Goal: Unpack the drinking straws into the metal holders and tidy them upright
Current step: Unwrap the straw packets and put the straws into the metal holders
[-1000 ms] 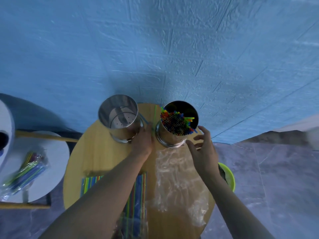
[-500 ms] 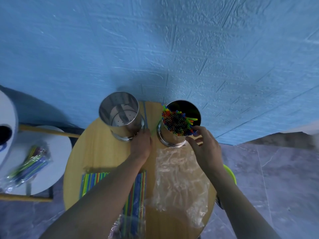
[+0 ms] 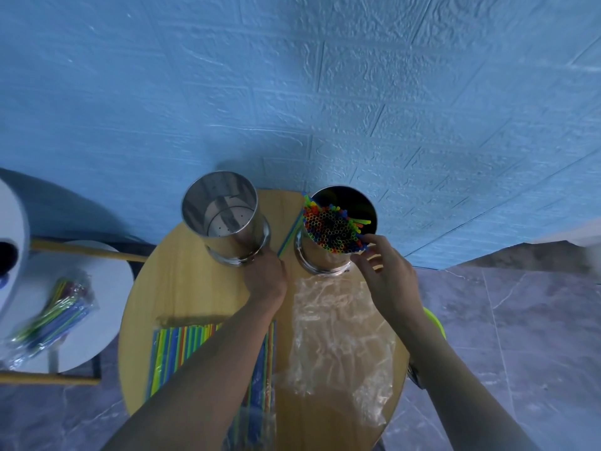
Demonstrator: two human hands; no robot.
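Note:
Two metal holders stand at the far side of the round wooden table [image 3: 182, 281]. The left holder [image 3: 227, 219] is empty. The right holder [image 3: 325, 265] is packed with upright coloured straws [image 3: 328, 227], a few of them leaning out to the right. My right hand [image 3: 387, 271] reaches over its near right rim, and its curled fingertips pinch at the straw tops there. My left hand [image 3: 266, 275] rests between the two holders and holds a couple of loose blue and green straws [image 3: 287, 237] that point away towards the wall.
A full packet of straws [image 3: 182, 353] lies on the near left of the table, partly under my left forearm. An empty clear plastic bag [image 3: 335, 336] lies on the near right. A white stool [image 3: 107, 288] on the left carries another straw packet [image 3: 55, 314]. A green rim [image 3: 434, 320] shows beside the table.
My right hand has moved up from beside the right holder to the straw tops at its rim. The loose straws in my left hand have tilted rightwards. The view has shifted slightly.

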